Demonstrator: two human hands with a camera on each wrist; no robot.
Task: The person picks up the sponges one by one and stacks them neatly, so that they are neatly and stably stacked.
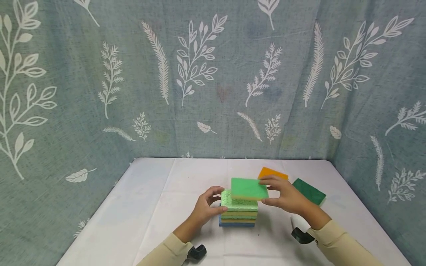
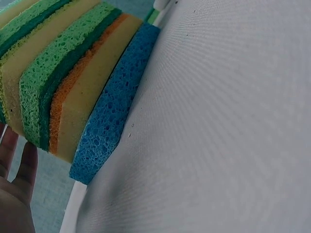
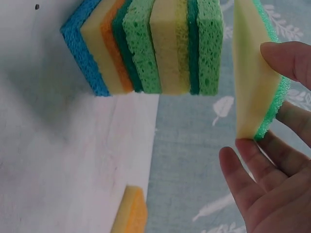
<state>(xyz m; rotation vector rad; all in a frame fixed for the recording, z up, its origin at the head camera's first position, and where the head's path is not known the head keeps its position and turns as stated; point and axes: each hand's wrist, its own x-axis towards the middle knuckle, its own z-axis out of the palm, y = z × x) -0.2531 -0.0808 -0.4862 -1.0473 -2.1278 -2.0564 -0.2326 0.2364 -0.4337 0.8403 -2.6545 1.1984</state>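
My right hand [image 1: 284,195] pinches a sponge [image 1: 247,187] with a green scrubbing face up and a pale yellow foam underside, by its right end. It is held just above a stack of sponges [image 1: 239,216], offset to the back right. In the right wrist view a gap shows between the held sponge [image 3: 250,82] and the light green porous one [image 3: 210,53] on top. The lowest sponge [image 2: 109,111] is blue. At the stack's left side, my left hand [image 1: 207,207] holds its upper part, thumb near the front corner and fingers near the back.
An orange sponge [image 1: 271,173] lies behind the right hand, and a dark green sponge [image 1: 309,192] to its right. A white object [image 1: 299,222] is partly hidden below the right forearm. The white table [image 1: 166,221] ends at a leaf-patterned curtain [image 1: 219,74].
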